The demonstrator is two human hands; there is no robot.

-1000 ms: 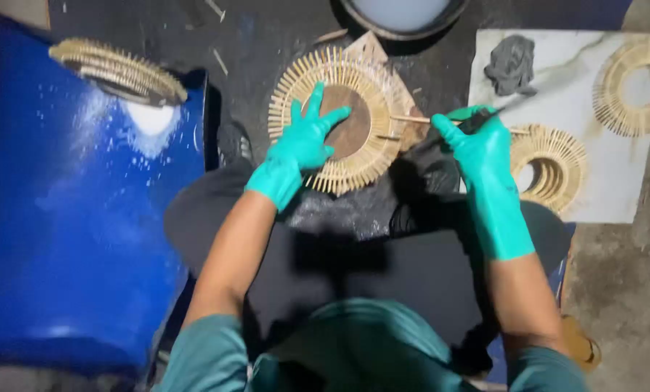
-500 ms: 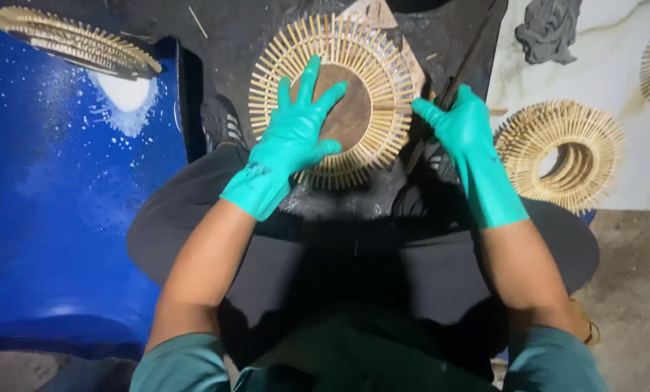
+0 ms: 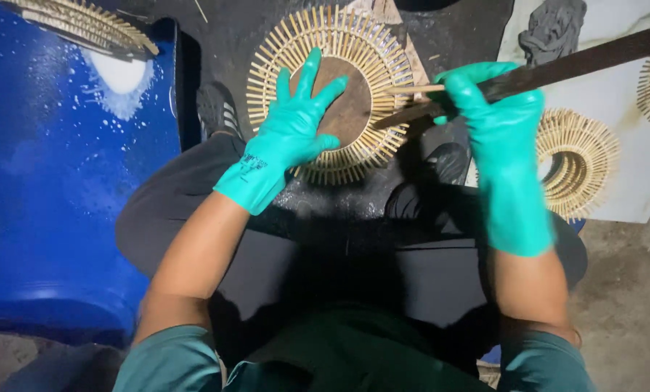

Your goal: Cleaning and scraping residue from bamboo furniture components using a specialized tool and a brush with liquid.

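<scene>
Stick ring [image 3: 325, 43] — left hand [image 3: 296, 127] flat on it, right hand [image 3: 496, 109] gripping dark blade [image 3: 594, 58] — blue drum [image 3: 56, 181] beside.

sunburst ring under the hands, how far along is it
Done: the sunburst ring already has sticks fanned all around its brown centre disc, and more stick rings lie nearby, one on the white sheet.
In hand: the left hand lies flat on the disc; the right hand grips a long dark tool beside a loose stick at the ring's right edge.
Left: cannot tell.
</scene>
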